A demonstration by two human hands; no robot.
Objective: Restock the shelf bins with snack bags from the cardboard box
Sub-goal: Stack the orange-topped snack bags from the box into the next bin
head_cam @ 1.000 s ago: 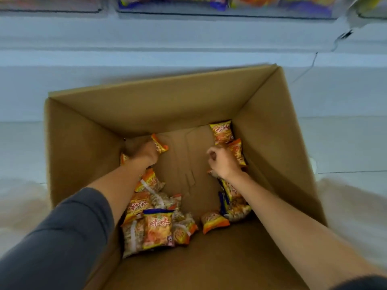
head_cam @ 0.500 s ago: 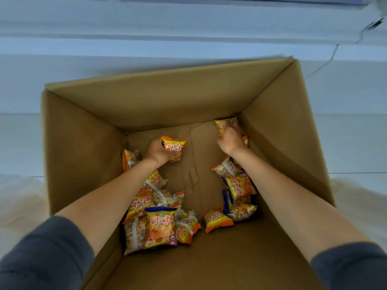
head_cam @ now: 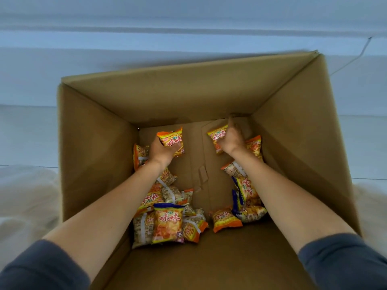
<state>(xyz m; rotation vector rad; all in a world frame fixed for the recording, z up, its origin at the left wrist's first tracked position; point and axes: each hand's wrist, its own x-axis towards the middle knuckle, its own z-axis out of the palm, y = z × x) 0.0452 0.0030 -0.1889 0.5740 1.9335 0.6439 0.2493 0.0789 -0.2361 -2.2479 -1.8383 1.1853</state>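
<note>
Both hands are deep in the cardboard box (head_cam: 94, 155), tall walls close on every side. Only open room is the bare floor strip (head_cam: 199, 164) down the middle. left hand (head_cam: 160, 153) curls round an orange snack bag (head_cam: 172, 141); right hand (head_cam: 232, 141) grips a second bag (head_cam: 215, 136), fingers blurred. Red "味味" is legible on the fronts. left pile (head_cam: 167, 223) and right pile (head_cam: 248, 195) lie loose on the bottom — forearms hide part of each.
</note>
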